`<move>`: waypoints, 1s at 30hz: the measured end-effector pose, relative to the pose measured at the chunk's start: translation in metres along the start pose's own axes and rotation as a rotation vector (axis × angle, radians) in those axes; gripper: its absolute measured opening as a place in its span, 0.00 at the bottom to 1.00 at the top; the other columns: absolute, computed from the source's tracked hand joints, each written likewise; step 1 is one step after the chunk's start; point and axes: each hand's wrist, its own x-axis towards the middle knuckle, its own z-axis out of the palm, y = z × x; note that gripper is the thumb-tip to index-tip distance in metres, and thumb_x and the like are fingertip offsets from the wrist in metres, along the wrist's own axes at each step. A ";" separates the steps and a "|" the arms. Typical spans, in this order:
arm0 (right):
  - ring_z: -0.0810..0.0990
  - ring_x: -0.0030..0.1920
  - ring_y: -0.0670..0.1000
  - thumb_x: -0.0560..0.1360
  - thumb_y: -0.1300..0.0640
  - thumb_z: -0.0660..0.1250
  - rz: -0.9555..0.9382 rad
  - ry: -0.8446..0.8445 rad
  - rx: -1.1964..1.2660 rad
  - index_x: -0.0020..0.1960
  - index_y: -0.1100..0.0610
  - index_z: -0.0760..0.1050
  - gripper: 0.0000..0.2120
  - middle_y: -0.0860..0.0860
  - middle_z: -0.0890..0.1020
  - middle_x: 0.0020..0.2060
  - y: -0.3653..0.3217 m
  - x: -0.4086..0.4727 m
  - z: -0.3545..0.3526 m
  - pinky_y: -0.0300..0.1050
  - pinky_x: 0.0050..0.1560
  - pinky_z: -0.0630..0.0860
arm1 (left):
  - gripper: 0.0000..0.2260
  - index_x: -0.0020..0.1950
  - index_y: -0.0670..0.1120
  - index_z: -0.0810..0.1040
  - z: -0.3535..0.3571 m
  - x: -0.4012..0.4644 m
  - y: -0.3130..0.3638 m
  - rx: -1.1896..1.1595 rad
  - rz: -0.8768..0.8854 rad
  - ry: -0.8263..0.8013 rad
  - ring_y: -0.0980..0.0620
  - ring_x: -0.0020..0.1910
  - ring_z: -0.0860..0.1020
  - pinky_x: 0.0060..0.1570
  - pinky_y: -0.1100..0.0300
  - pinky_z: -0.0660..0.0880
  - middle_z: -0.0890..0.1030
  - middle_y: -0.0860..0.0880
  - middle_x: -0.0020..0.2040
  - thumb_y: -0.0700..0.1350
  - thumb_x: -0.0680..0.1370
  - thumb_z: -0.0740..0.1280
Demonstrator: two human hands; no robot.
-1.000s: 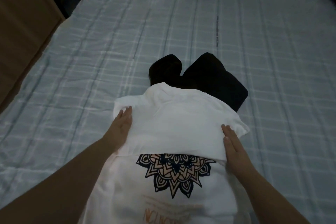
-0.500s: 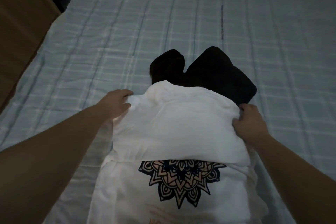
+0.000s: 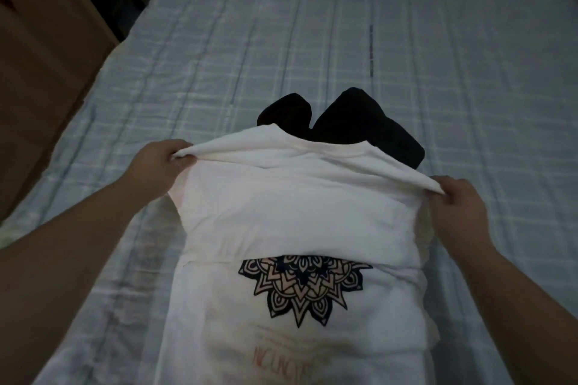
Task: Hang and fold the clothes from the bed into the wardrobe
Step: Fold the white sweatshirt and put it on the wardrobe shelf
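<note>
A white T-shirt (image 3: 297,212) with a dark mandala print and orange lettering lies lengthwise on the bed, its upper part doubled over toward me. My left hand (image 3: 159,162) pinches the folded edge at its left corner and lifts it. My right hand (image 3: 456,200) pinches the right corner the same way. Behind the shirt lies a black garment (image 3: 359,122), partly hidden under the raised white edge.
The bed (image 3: 406,40) is covered with a pale blue checked sheet that stretches far beyond the clothes. A brown wooden furniture panel (image 3: 40,56) stands along the left side of the bed. A dark gap lies at the top left.
My hands went from lying flat on the shirt's sides to gripping its far corners. The folded edge is now lifted off the bed.
</note>
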 end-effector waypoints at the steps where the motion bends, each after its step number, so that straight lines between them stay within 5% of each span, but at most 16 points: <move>1: 0.75 0.42 0.54 0.73 0.56 0.60 -0.032 0.018 0.018 0.50 0.50 0.82 0.13 0.55 0.75 0.44 -0.005 -0.010 -0.009 0.45 0.45 0.67 | 0.10 0.44 0.53 0.80 -0.009 -0.013 0.005 -0.057 -0.008 0.027 0.51 0.43 0.79 0.37 0.75 0.67 0.82 0.50 0.39 0.37 0.77 0.69; 4: 0.74 0.43 0.51 0.73 0.59 0.62 -0.131 0.079 0.072 0.52 0.51 0.83 0.14 0.55 0.75 0.44 -0.012 -0.039 -0.036 0.45 0.45 0.67 | 0.17 0.43 0.61 0.79 -0.032 -0.055 0.018 -0.201 -0.017 0.127 0.68 0.39 0.78 0.37 0.78 0.68 0.82 0.64 0.37 0.36 0.77 0.69; 8: 0.74 0.43 0.49 0.74 0.64 0.63 -0.203 0.120 0.091 0.54 0.52 0.83 0.14 0.53 0.75 0.45 -0.013 -0.089 -0.069 0.40 0.46 0.67 | 0.19 0.45 0.61 0.80 -0.056 -0.122 0.029 -0.191 0.026 0.189 0.74 0.42 0.76 0.41 0.80 0.66 0.81 0.62 0.41 0.34 0.76 0.69; 11: 0.72 0.43 0.44 0.71 0.62 0.61 -0.195 0.087 0.084 0.53 0.52 0.82 0.16 0.52 0.75 0.43 -0.004 -0.132 -0.084 0.37 0.43 0.64 | 0.26 0.43 0.72 0.80 -0.060 -0.181 0.021 -0.189 0.033 0.164 0.69 0.44 0.77 0.45 0.79 0.68 0.80 0.74 0.43 0.36 0.75 0.68; 13: 0.72 0.44 0.45 0.68 0.60 0.60 -0.180 0.104 0.060 0.52 0.52 0.83 0.17 0.50 0.75 0.41 0.008 -0.165 -0.090 0.40 0.45 0.64 | 0.28 0.44 0.70 0.80 -0.049 -0.220 0.003 -0.157 0.064 0.153 0.71 0.46 0.77 0.48 0.80 0.67 0.79 0.75 0.46 0.31 0.74 0.68; 15: 0.75 0.46 0.51 0.67 0.59 0.61 -0.177 0.129 0.036 0.52 0.50 0.83 0.18 0.48 0.76 0.40 0.024 -0.202 -0.092 0.45 0.47 0.69 | 0.26 0.53 0.62 0.81 -0.032 -0.259 -0.018 -0.112 0.095 0.144 0.74 0.46 0.75 0.49 0.80 0.66 0.79 0.71 0.49 0.29 0.73 0.69; 17: 0.76 0.47 0.55 0.67 0.60 0.61 -0.157 0.151 0.031 0.51 0.47 0.82 0.18 0.46 0.76 0.41 0.044 -0.244 -0.088 0.50 0.50 0.72 | 0.23 0.59 0.51 0.83 -0.011 -0.297 -0.044 -0.017 0.135 0.077 0.66 0.41 0.74 0.44 0.78 0.65 0.77 0.59 0.46 0.28 0.71 0.71; 21: 0.78 0.49 0.61 0.65 0.60 0.62 -0.016 0.093 -0.054 0.51 0.47 0.84 0.19 0.55 0.79 0.46 0.099 -0.321 -0.057 0.57 0.54 0.76 | 0.27 0.59 0.49 0.83 0.041 -0.368 -0.102 0.096 0.138 -0.094 0.53 0.39 0.73 0.38 0.70 0.62 0.71 0.50 0.40 0.25 0.66 0.73; 23: 0.80 0.48 0.63 0.65 0.59 0.61 0.012 0.011 -0.179 0.51 0.51 0.86 0.21 0.58 0.81 0.47 0.130 -0.347 -0.033 0.58 0.54 0.78 | 0.27 0.58 0.50 0.83 0.066 -0.396 -0.116 0.060 0.052 -0.121 0.49 0.41 0.74 0.43 0.71 0.64 0.71 0.47 0.42 0.23 0.68 0.71; 26: 0.81 0.51 0.65 0.67 0.54 0.57 0.002 -0.140 -0.343 0.56 0.52 0.85 0.24 0.62 0.82 0.52 0.158 -0.367 -0.005 0.58 0.57 0.77 | 0.22 0.59 0.48 0.83 0.091 -0.414 -0.115 0.002 -0.112 -0.071 0.44 0.48 0.75 0.54 0.61 0.68 0.73 0.45 0.49 0.26 0.71 0.69; 30: 0.78 0.56 0.65 0.68 0.53 0.57 0.062 -0.080 -0.256 0.57 0.53 0.84 0.24 0.62 0.80 0.55 0.153 -0.376 0.002 0.59 0.62 0.75 | 0.19 0.55 0.46 0.85 0.094 -0.421 -0.100 -0.114 -0.145 0.050 0.40 0.62 0.73 0.65 0.46 0.70 0.72 0.38 0.65 0.27 0.72 0.69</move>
